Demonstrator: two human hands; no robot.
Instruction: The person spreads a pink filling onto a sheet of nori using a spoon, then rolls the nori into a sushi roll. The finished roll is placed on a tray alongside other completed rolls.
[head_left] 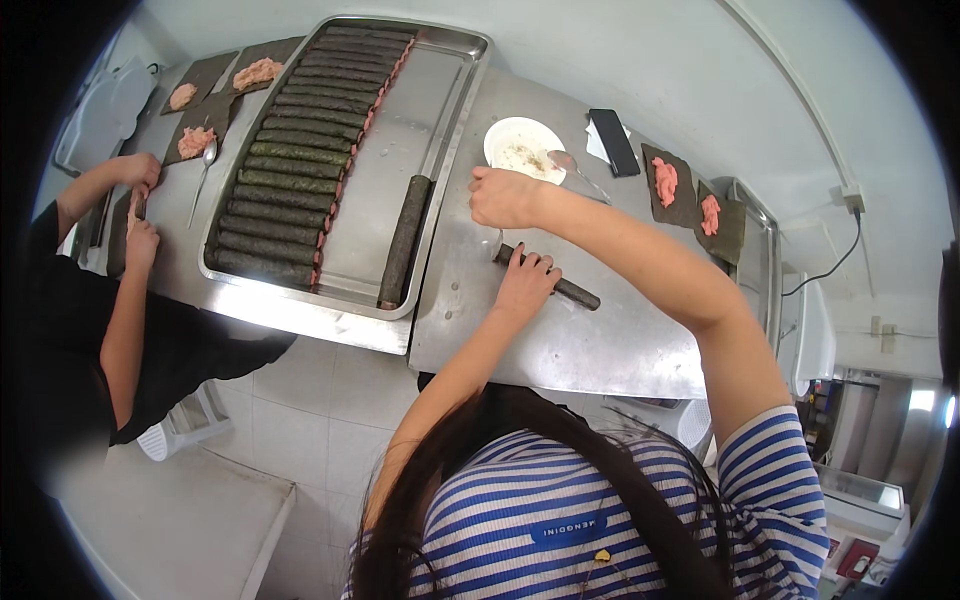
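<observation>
On the steel table, my left hand [527,284] rests with its fingers curled over a dark seaweed roll [578,294], which lies slantwise under them. My right hand [507,198] is raised just above the table beside a white bowl [512,134], its fingers bent closed; whatever is in them, if anything, is hidden. The bowl holds a pale mix with dark specks, and a metal spoon [562,160] leans over its rim. Left of my hands, a large steel tray [425,110] holds a long row of seaweed rolls [290,170] with pink filling at their ends, and one separate roll [405,240].
Seaweed sheets with pink paste [665,182] lie at the right, near a black phone [613,142]. At the far left a co-worker's hands [140,200] work on a roll, near more sheets with paste [195,142] and a spoon [203,180]. A wall runs behind.
</observation>
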